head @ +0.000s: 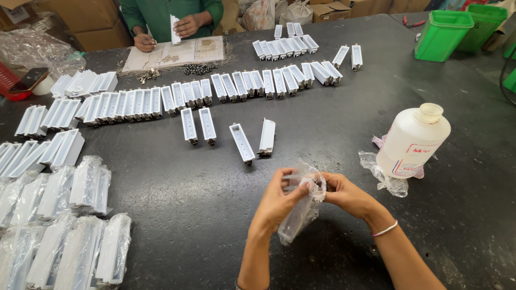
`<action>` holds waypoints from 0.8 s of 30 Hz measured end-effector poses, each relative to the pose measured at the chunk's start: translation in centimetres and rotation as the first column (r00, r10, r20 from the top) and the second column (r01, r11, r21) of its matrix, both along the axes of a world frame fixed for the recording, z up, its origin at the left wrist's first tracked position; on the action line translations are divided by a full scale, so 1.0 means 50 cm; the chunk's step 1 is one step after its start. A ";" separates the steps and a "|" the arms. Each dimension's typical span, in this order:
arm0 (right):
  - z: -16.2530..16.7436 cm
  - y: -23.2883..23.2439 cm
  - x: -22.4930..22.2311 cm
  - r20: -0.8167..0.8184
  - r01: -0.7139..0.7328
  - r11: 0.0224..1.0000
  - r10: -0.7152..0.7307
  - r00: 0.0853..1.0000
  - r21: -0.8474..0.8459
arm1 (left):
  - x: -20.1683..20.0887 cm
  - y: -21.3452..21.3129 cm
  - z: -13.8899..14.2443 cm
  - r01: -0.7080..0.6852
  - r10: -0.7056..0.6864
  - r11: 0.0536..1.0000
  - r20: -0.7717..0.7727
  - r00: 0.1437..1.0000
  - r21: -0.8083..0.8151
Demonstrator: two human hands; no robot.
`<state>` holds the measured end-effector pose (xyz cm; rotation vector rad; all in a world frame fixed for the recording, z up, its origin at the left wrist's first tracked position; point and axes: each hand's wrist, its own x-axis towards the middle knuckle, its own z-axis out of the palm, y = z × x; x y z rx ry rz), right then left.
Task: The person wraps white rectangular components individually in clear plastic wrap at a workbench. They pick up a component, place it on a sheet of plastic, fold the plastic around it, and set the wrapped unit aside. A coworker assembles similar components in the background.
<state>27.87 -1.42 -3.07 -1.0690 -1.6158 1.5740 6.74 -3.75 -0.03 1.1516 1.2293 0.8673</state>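
My left hand (275,203) and my right hand (348,194) both grip a clear plastic bag (302,207) just above the dark table (193,193). The bag hangs down between my wrists and its mouth is pinched by my fingers. I cannot tell whether anything is inside it. Two loose white channel-shaped parts (253,140) lie on the table a little beyond my hands. A white plastic bottle (413,140) stands to the right of my right hand, on crumpled plastic wrap (382,174).
A long row of white parts (215,88) crosses the table, with several bagged ones (64,231) at the near left. Across the table a person in green (171,21) handles a white part over a sheet. Green bins (443,34) stand far right.
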 end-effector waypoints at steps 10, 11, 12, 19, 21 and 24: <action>0.026 -0.003 -0.005 -0.094 0.109 0.970 -0.090 0.991 0.216 | 0.042 0.004 -0.029 -0.081 0.035 0.982 0.261 0.965 0.168; 0.035 -0.006 -0.004 -0.113 0.125 0.973 -0.105 0.988 0.193 | 0.044 0.004 -0.028 -0.120 0.083 0.981 0.234 0.969 0.150; 0.043 -0.010 -0.004 -0.132 0.140 0.976 -0.119 0.984 0.169 | 0.044 0.003 -0.026 -0.161 0.131 0.978 0.206 0.970 0.132; 0.085 -0.033 -0.014 -0.139 0.233 0.916 -0.197 0.970 0.327 | 0.032 -0.002 -0.009 -0.281 0.303 0.878 0.003 0.953 0.388; 0.080 -0.035 -0.028 -0.107 0.240 0.892 -0.215 0.971 0.384 | 0.032 -0.004 -0.005 -0.252 0.288 0.904 -0.055 0.956 0.345; 0.070 -0.032 -0.043 -0.071 0.406 0.850 -0.407 0.911 0.334 | 0.036 -0.006 -0.004 -0.232 0.303 0.863 -0.092 0.948 0.448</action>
